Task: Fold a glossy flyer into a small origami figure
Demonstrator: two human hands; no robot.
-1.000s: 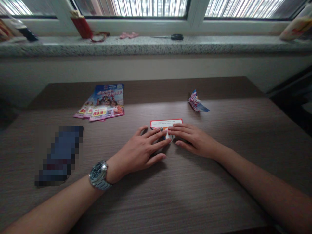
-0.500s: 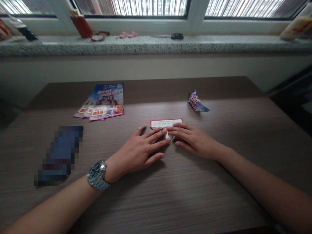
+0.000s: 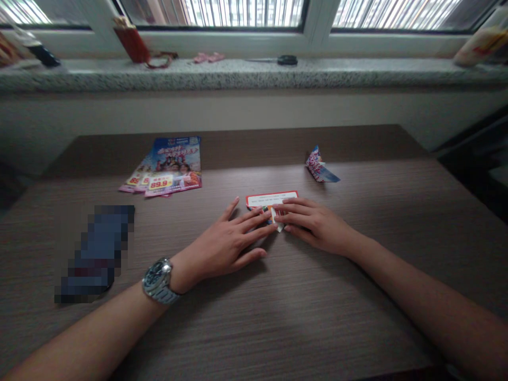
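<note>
Folded paper [image 3: 272, 199]: shifted slightly toward the far side since the earlier frame, the right hand's fingers with it; the left hand's little finger now stands straighter and farther out.

Position: near the middle of the counter [image 3: 278, 323], between the two hands, mostly on the far side of the fingertips. Long edge runs left to right; a pale point juts toward the near side. Neither hand is clearly nearer, both being in contact with the paper.

Left hand [image 3: 220, 246]: fingers open and spread, tips laid over the paper's left and near part, gripping nothing. Metal link watch [image 3: 157, 280] at the wrist, round dark dial.

Right hand [image 3: 327, 227]: fingers extended and close together, tips on the paper's right part, not closed around it; how hard they press, cannot tell.

Materials: thin printed paper, white band with red border and small lettering, multicoloured panel below, creased. Counter of brown wood grain, finely streaked.

Also present: fanned glossy leaflets [image 3: 174, 159], rectangular, blue and pink, far left; small angular folded piece [image 3: 320, 169], blue and pink, far right; dark oblong object [image 3: 101, 246], pixelated, left; speckled stone windowsill [image 3: 357, 76], far side.
</note>
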